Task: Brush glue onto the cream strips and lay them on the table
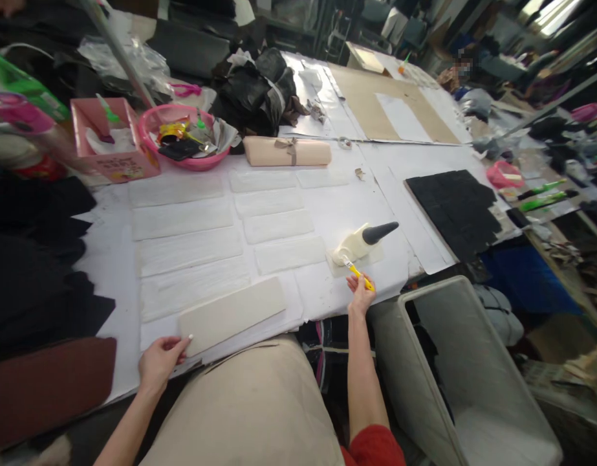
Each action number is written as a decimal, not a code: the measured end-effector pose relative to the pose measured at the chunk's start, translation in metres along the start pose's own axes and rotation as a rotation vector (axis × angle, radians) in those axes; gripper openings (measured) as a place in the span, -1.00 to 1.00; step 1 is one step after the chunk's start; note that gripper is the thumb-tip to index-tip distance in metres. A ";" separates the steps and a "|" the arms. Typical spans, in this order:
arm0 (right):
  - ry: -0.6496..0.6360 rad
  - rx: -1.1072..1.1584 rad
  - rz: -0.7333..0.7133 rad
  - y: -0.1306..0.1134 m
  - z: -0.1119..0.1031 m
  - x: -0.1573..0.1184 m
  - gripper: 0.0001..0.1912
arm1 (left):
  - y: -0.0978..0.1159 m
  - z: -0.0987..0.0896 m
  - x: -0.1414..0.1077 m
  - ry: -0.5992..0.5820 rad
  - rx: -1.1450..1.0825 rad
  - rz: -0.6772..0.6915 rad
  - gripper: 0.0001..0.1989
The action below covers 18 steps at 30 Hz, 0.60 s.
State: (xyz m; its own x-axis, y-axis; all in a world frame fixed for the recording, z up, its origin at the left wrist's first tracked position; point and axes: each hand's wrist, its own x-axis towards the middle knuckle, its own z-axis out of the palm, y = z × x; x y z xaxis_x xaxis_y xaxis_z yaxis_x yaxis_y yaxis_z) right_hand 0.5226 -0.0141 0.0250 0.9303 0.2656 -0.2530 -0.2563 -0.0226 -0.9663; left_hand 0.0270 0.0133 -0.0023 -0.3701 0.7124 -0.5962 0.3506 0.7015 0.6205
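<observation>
Near the front edge of the white-covered table [347, 298], my left hand [165, 361] pinches the left corner of a beige rectangular panel [235, 314]. My right hand [361, 294] grips a brush with a yellow handle [363, 279]. The brush's bristles touch the wide end of a cream-coloured bottle [354, 247] that lies tilted with its dark tapered tip up to the right. Several pale, whitish rectangular strips [189, 252] lie in two columns behind the panel.
Black pieces [36, 259] and a dark red panel [50, 385] lie at the left. A pink box [133, 158], a pink basin [206, 158] and a rolled peach bundle [308, 152] line the back. Black sheets [453, 207] lie right; a grey bin [477, 362] stands front right.
</observation>
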 end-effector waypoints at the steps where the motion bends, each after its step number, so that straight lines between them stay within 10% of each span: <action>1: -0.014 0.000 -0.013 -0.002 -0.002 -0.006 -0.56 | 0.001 0.000 0.000 0.004 0.016 0.012 -0.48; 9: -0.232 -0.027 0.041 -0.007 0.016 -0.091 -0.55 | -0.021 -0.002 0.015 0.046 0.183 0.105 -0.54; 18: -0.778 -0.187 0.164 0.019 0.051 -0.218 -0.60 | -0.014 0.000 0.003 0.117 0.234 0.311 -0.76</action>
State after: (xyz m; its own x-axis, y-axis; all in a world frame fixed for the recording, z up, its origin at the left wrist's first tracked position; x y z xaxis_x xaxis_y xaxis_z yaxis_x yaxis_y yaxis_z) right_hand 0.3017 -0.0237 0.0642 0.4188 0.8366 -0.3532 -0.2610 -0.2616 -0.9292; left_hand 0.0215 0.0057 -0.0128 -0.3066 0.8935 -0.3281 0.6425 0.4486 0.6212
